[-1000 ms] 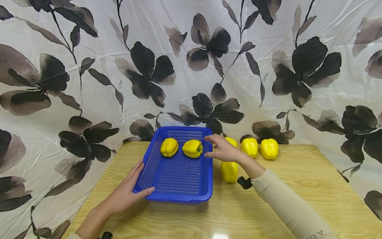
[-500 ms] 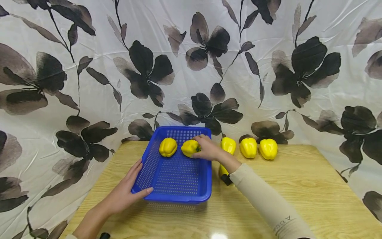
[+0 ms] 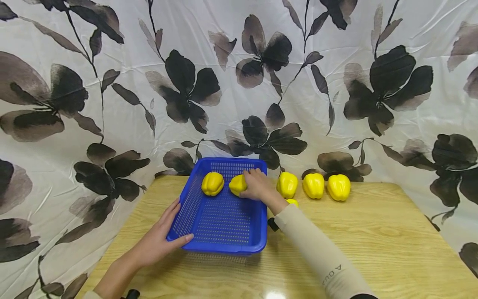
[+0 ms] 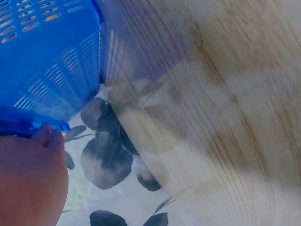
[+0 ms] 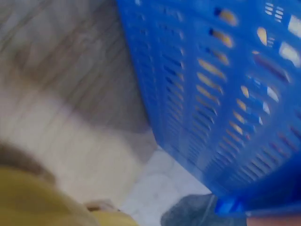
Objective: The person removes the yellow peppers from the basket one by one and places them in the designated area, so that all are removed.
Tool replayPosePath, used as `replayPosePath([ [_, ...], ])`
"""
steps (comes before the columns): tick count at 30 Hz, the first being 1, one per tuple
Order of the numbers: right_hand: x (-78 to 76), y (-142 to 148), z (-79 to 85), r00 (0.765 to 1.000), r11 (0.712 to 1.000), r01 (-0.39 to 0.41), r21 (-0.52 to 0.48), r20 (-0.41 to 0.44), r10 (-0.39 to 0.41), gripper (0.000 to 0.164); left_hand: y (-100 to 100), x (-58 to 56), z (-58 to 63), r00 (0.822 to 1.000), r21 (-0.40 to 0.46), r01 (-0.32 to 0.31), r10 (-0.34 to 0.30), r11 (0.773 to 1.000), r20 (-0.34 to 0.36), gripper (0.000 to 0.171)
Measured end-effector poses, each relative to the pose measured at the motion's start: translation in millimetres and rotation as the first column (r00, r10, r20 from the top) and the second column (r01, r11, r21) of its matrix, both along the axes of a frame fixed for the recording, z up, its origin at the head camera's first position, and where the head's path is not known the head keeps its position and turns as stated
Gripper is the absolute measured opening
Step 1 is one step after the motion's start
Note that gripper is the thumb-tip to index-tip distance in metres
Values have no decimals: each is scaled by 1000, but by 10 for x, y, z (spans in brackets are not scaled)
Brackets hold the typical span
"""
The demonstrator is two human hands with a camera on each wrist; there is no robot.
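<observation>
A blue perforated plastic basket [image 3: 224, 222] stands on the wooden table in the head view. My left hand [image 3: 158, 241] grips its near left corner, the thumb over the front rim and the fingers along the left side. Inside the basket, my right hand [image 3: 257, 185] holds a yellow bell pepper [image 3: 236, 185], its fingers over the far side and the thumb in front; the stem end is hidden. Another yellow bell pepper [image 3: 212, 184] lies to the left of it, untouched. The right wrist view shows the outer basket wall [image 5: 188, 94], with the held pepper out of sight.
Right of the basket, a row of yellow bell peppers [image 3: 313, 185] stands at the table's back edge. One more pepper [image 3: 292, 202] is mostly hidden by the right forearm. A floral cloth [image 3: 231, 95] hangs behind the table [image 3: 373, 241].
My right hand has moved left over the basket's right rim and closed round the right-hand pepper inside. The left hand keeps its hold on the basket.
</observation>
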State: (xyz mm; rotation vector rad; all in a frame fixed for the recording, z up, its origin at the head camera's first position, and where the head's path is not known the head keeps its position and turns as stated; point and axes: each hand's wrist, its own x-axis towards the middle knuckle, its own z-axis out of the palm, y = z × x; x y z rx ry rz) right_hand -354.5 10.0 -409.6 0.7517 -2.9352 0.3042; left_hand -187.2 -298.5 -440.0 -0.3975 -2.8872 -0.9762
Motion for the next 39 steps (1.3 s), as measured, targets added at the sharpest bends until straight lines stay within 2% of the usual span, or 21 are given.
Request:
replayPosePath([
  [7, 27, -54, 1, 999, 998, 5, 69, -35, -3, 47, -18, -4, 9, 1000, -4, 5, -5, 1000, -16, 103],
  [15, 9, -45, -38, 1000, 994, 14, 111, -9, -13, 57, 7, 3, 33, 1000, -2, 19, -19, 1000, -1, 104],
  [19, -19, -20, -78, 1000, 998, -6, 60, -10, 7, 59, 18, 17, 25, 1000, -13, 14, -14, 1000, -1, 103],
  [26, -38, 19, -85, 1000, 991, -18, -136, 23, 21, 64, 15, 28, 36, 1000, -19, 11, -11, 1000, -7, 101],
  [39, -41, 74, -98, 998, 961, -8, -278, 51, 23, 80, 8, 10, 24, 1000, -6, 21, -21, 1000, -4, 102],
])
